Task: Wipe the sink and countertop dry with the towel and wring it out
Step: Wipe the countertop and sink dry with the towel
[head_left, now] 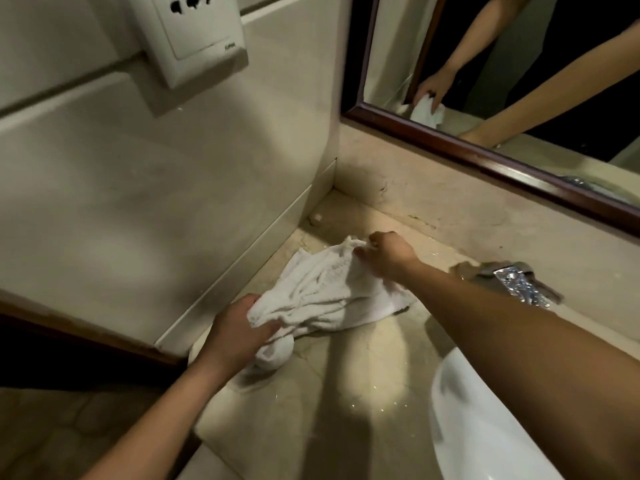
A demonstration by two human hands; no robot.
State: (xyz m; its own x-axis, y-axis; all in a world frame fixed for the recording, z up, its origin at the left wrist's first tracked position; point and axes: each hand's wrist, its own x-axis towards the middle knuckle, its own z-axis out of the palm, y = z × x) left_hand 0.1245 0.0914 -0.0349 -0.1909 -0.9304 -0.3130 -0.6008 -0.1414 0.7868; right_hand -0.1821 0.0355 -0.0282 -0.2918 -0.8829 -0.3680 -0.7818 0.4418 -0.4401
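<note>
Your right forearm [519,344] crosses the sink [464,431] rim nearest the lens; the white towel [329,296] lies crumpled and creased on the countertop [363,372] near the wall corner; your left hand [239,332] grips its bunched near end; your right hand [386,258] pinches its far edge; the faucet [516,282] is blurred; the sink is cut off.

White terry cloth towel [325,292], rough; polished beige stone counter [349,368]; glossy white ceramic sink [460,410]; shiny chrome metal tap [519,282]; dark varnished wood mirror frame [485,157].
</note>
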